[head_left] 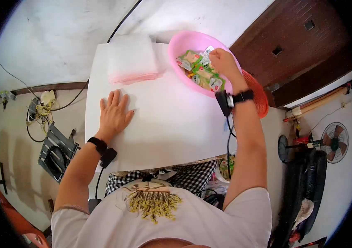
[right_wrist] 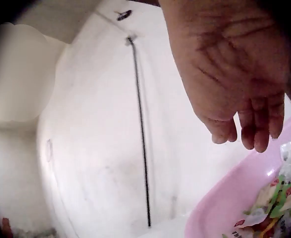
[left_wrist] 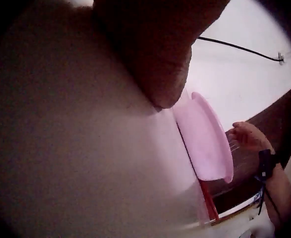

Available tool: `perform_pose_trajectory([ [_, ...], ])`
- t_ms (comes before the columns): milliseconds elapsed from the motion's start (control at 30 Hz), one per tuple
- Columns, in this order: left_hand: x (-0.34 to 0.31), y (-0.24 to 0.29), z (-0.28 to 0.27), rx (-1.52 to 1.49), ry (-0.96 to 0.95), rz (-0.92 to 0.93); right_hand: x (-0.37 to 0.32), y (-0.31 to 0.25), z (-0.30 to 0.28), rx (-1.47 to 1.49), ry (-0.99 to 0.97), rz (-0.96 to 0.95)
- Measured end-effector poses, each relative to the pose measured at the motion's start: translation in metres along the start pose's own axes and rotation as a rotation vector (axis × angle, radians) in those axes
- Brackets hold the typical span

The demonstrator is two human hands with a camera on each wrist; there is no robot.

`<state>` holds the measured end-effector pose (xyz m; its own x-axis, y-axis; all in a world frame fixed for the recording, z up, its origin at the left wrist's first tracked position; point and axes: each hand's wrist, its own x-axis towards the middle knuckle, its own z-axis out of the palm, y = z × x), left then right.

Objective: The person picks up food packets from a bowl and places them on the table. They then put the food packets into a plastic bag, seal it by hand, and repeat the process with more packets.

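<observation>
My left hand (head_left: 114, 113) lies on the white table (head_left: 171, 128) with its fingers spread, just in front of a stack of clear plastic bags (head_left: 132, 58) with pinkish edges. Over the far right corner, my right hand (head_left: 226, 66) hangs above a pink plastic basket (head_left: 176, 42) that holds several small green-and-white packets (head_left: 200, 70). Seen from the right wrist, the fingers (right_wrist: 255, 124) droop, loosely bent, above the basket's rim, with nothing showing in them. From the left wrist view, the right hand (left_wrist: 249, 137) stands over the basket's far side.
A red basket (head_left: 259, 95) sits beside the pink one at the table's right edge. A black cable (head_left: 120, 22) runs down the wall behind the table. On the left floor stands a grey slatted folding chair (head_left: 58, 149); a fan (head_left: 335, 142) is at the right.
</observation>
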<state>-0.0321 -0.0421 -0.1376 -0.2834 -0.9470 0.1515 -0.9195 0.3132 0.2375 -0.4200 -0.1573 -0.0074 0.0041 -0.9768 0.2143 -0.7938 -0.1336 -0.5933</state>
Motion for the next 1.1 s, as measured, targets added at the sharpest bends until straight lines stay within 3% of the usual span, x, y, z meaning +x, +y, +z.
perform_pose_trajectory([
  [167, 0.002, -0.001, 0.001, -0.029, 0.002, -0.019, 0.052, 0.03, 0.04, 0.398, -0.199, 0.56],
  [267, 0.003, -0.003, 0.001, -0.024, -0.004, -0.019, 0.077, 0.069, 0.066, 0.331, -0.235, 0.703],
  [300, 0.003, -0.002, 0.001, -0.026, -0.011, -0.023, 0.074, 0.073, 0.068, 0.277, -0.21, 0.678],
  [400, 0.004, 0.001, -0.001, -0.034, -0.046, -0.053, 0.065, 0.083, 0.071, 0.477, -0.153, 0.701],
  [500, 0.004, 0.001, 0.002, -0.028, -0.048, -0.051, 0.069, 0.085, 0.074, 0.671, -0.316, 0.697],
  [700, 0.002, 0.0, 0.001, -0.012, -0.01, -0.027, 0.088, 0.102, 0.087, 0.651, -0.272, 0.73],
  [800, 0.002, 0.0, 0.002, -0.014, 0.01, -0.022, 0.083, 0.095, 0.09, 1.034, -0.188, 0.575],
  [933, 0.003, 0.002, 0.0, -0.014, -0.005, -0.034, 0.086, 0.088, 0.08, 1.072, -0.112, 0.46],
  [1000, 0.004, 0.004, 0.002, -0.007, -0.009, -0.042, 0.085, 0.113, 0.063, 0.651, -0.087, 0.052],
  [1033, 0.004, 0.003, 0.004, -0.005, -0.013, -0.045, 0.076, 0.096, 0.044, 0.529, -0.062, 0.032],
  [1100, 0.004, 0.002, 0.004, -0.01, -0.01, -0.049, 0.067, 0.097, 0.021, 0.645, -0.002, 0.164],
])
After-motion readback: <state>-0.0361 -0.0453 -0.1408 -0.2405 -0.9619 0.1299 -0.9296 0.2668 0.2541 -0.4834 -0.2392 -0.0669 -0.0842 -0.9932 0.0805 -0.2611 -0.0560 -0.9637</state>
